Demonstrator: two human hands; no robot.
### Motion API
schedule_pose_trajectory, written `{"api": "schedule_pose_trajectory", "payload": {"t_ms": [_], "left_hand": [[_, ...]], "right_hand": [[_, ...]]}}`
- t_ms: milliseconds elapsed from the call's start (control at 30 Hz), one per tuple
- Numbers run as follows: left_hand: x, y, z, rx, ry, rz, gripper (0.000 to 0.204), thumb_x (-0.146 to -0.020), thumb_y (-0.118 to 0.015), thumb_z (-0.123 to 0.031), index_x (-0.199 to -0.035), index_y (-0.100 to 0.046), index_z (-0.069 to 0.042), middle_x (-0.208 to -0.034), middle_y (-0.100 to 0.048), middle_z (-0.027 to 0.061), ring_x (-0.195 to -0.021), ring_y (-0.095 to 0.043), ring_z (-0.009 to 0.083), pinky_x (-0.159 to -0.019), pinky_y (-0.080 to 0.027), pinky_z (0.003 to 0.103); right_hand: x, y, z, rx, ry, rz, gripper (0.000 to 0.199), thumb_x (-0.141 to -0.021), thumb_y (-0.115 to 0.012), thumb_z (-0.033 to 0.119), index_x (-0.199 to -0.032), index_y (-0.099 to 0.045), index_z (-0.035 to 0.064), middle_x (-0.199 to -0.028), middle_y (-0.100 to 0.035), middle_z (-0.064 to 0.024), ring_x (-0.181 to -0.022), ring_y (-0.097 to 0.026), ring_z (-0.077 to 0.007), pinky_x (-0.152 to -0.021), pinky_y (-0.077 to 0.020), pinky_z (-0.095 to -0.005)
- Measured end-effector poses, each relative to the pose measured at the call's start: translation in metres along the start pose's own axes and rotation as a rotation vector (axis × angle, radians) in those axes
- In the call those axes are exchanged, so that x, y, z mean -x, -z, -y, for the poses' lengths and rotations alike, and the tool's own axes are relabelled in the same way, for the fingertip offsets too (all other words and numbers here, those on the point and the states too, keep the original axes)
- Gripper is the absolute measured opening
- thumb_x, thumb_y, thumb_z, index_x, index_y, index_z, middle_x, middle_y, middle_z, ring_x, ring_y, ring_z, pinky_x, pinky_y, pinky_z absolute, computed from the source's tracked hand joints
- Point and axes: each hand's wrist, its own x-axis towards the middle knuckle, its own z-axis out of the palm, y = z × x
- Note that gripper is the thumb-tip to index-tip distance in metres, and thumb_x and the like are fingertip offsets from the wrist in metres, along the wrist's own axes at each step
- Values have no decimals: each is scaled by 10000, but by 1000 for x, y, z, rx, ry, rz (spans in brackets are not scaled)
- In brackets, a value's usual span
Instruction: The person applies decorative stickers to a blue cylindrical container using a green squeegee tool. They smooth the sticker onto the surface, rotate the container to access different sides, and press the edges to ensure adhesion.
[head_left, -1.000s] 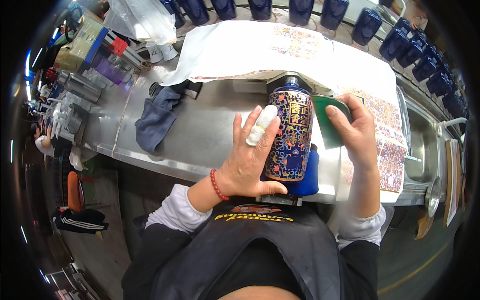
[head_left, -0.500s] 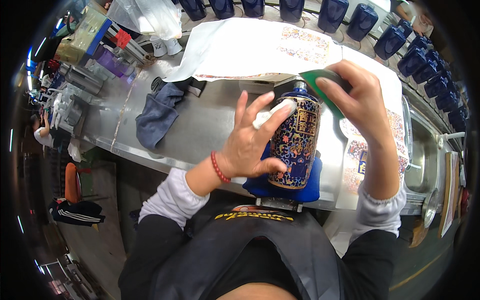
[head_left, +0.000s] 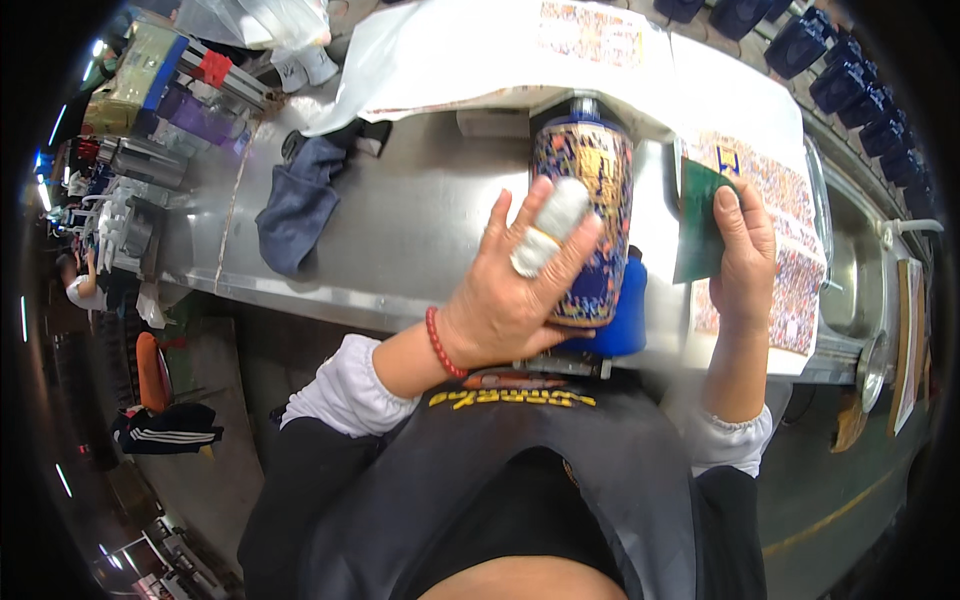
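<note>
The patterned blue bottle [head_left: 613, 235] lies on a blue pad [head_left: 630, 315] at the near edge of the counter [head_left: 420, 220], the left hand [head_left: 508, 295] spread open across its left side. The right hand [head_left: 745, 250] grips a green scraper [head_left: 699, 225] near the printed sheets [head_left: 793, 205].

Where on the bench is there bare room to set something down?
Bare steel bench lies between the blue-grey cloth and left hand, below the white sheet; a smaller patch lies left of the cloth. Crowded right of the bottle: printed sheets, the right hand and its flat green piece.
</note>
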Motion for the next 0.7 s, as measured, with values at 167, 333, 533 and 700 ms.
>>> {"api": "schedule_pose_trajectory", "payload": {"t_ms": [167,333,533,700], "left_hand": [[14,-10,7,74,59,-65,1003,-758,-829,-516,-1563,-400,-100,-1539,-454,201,-1468,-285,530,-1182,-93,678],[13,-13,8,-5,23,-71,947,-752,-825,-507,-1555,-433,-193,-1561,-433,183,-1495,-242,506,-1172,-56,694],[13,-14,8,-29,14,-65,953,-753,-824,-511,-1555,-431,-179,-1569,-424,180,-1500,-238,498,-1186,-34,674],[10,-11,4,-47,35,-81,940,-759,-814,-527,-1549,-442,-180,-1564,-437,164,-1502,-232,495,-1195,-17,663]], "right_hand": [[42,-17,-10,775,473,120,536,-918,-532,-140,-1433,-547,9,-1476,-534,-227,-1275,-603,-320,-962,-540,-349],[81,-39,-30,961,566,279,638,-789,-595,-147,-1384,-618,84,-1479,-487,-272,-1265,-556,-439,-1054,-467,-482],[95,-30,-39,1186,636,275,639,-752,-607,-142,-1360,-622,50,-1456,-501,-270,-1266,-536,-440,-1054,-457,-498],[99,-26,-41,1153,640,282,622,-754,-635,-141,-1358,-609,6,-1431,-524,-272,-1252,-547,-445,-1053,-457,-504]]}}
